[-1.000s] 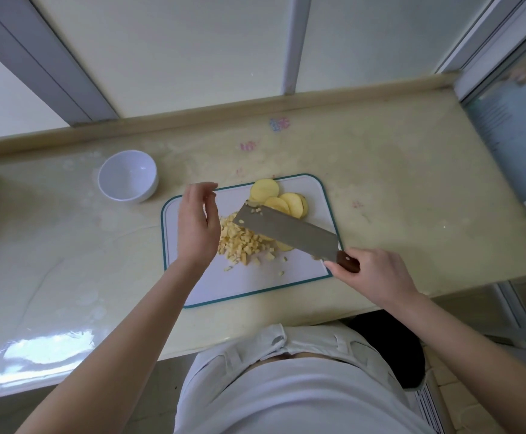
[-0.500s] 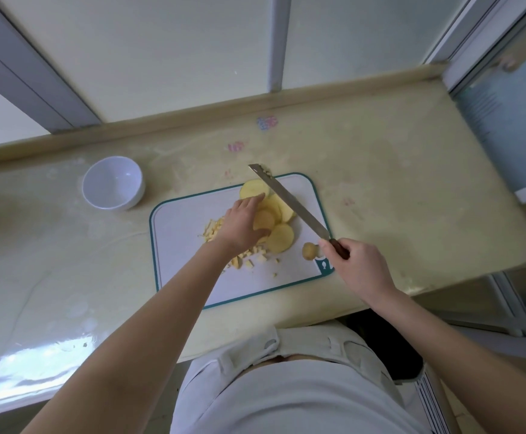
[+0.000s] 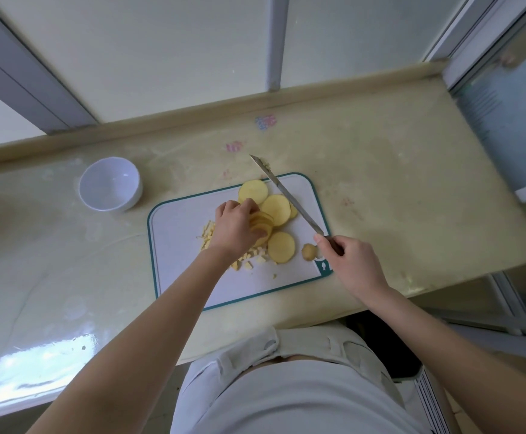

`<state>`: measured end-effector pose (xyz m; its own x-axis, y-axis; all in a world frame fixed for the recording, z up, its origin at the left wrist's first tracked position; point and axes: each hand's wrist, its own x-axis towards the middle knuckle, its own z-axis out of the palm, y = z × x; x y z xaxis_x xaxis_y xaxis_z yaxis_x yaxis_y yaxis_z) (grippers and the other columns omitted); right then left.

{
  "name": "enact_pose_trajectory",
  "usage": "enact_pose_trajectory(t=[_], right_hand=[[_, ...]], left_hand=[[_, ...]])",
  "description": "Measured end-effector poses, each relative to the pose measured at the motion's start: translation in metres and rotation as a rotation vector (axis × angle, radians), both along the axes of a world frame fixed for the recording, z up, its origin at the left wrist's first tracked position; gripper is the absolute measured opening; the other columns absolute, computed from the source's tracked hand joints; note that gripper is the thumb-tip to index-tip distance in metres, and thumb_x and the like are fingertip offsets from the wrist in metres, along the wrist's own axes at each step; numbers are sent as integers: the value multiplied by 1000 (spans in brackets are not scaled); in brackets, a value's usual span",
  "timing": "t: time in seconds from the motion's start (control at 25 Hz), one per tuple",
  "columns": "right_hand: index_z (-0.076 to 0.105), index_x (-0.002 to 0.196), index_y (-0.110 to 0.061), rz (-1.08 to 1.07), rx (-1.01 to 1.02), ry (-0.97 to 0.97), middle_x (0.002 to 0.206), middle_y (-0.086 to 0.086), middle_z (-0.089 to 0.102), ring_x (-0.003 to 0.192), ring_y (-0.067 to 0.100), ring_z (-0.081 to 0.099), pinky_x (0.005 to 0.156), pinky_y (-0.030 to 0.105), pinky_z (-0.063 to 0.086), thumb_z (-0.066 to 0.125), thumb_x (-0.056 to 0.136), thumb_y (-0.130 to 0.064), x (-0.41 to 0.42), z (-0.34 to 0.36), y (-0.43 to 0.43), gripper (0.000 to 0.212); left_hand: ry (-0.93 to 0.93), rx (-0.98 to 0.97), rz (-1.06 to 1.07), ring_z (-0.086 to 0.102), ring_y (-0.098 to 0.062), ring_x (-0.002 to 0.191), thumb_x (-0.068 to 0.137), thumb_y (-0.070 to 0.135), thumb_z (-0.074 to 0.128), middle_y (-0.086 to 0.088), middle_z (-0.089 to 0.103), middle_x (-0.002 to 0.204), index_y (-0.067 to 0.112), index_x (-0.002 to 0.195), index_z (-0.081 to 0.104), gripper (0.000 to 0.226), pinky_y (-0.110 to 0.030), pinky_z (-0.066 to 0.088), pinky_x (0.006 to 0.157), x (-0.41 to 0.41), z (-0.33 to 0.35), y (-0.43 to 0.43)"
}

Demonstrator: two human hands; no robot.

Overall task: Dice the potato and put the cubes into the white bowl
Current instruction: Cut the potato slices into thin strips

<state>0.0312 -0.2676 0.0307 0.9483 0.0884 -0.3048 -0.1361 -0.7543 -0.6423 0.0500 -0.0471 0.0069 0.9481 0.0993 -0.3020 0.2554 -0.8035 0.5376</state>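
Round yellow potato slices [image 3: 275,205] lie on the white, teal-edged cutting board [image 3: 180,245]. My left hand [image 3: 235,227] grips a small stack of slices [image 3: 261,225] at the board's middle. A pile of diced cubes [image 3: 249,261] sits under and beside that hand, partly hidden by it. My right hand [image 3: 349,261] holds the knife [image 3: 286,195] by its handle, with the blade edge-on and pointing away to the upper left, over the board's right side. A potato end piece [image 3: 308,252] lies near the knife hand. The white bowl [image 3: 110,184] stands at the board's upper left.
The beige counter [image 3: 396,189] ends at a front edge just below the board and at a right edge beside a window frame [image 3: 506,89]. A raised lip runs along the back wall. Small coloured marks [image 3: 265,122] dot the counter behind the board.
The knife turned from flat beside the cubes to edge-on at the board's right. My left hand went from hovering over the board to the slices and gathered a stack.
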Motion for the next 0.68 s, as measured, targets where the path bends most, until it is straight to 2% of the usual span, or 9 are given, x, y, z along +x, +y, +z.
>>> enact_pose_trajectory(t=[0.16, 0.28, 0.4, 0.52, 0.68], right_hand=[[44, 50, -20, -3, 23, 18, 42, -6, 36, 44, 13, 32, 46, 26, 25, 55, 91, -47, -1, 1, 5, 51], [46, 52, -17, -9, 122, 94, 49, 3, 46, 47, 16, 38, 49, 28, 31, 50, 94, -48, -3, 0, 13, 52], [51, 59, -11, -22, 258, 234, 47, -3, 44, 42, 11, 38, 47, 25, 32, 45, 96, -48, -6, 5, 26, 52], [49, 64, -10, -10, 338, 366, 44, -5, 40, 38, 10, 33, 42, 24, 29, 42, 97, -47, -10, 9, 40, 51], [46, 68, -11, 89, 327, 548, 47, -3, 37, 37, 11, 31, 39, 22, 29, 40, 98, -50, -15, 8, 57, 49]], left_hand=[[-115, -29, 72, 39, -19, 103, 83, 27, 69, -3, 57, 106, 15, 111, 52, 35, -29, 26, 97, -13, 9, 5], [-246, -185, 263, 49, -18, 88, 85, 23, 66, 2, 56, 94, 17, 102, 48, 26, -33, 41, 84, -21, 16, 11], [-330, -286, 441, 53, -19, 88, 87, 22, 65, 2, 54, 97, 20, 101, 42, 27, -29, 43, 72, -30, 20, 22], [-347, -301, 542, 53, -18, 89, 86, 22, 65, 3, 54, 98, 21, 100, 41, 28, -30, 43, 73, -41, 18, 35], [-428, -334, 748, 48, -15, 92, 89, 18, 61, 1, 50, 103, 18, 104, 40, 25, -18, 34, 74, -53, 17, 50]])
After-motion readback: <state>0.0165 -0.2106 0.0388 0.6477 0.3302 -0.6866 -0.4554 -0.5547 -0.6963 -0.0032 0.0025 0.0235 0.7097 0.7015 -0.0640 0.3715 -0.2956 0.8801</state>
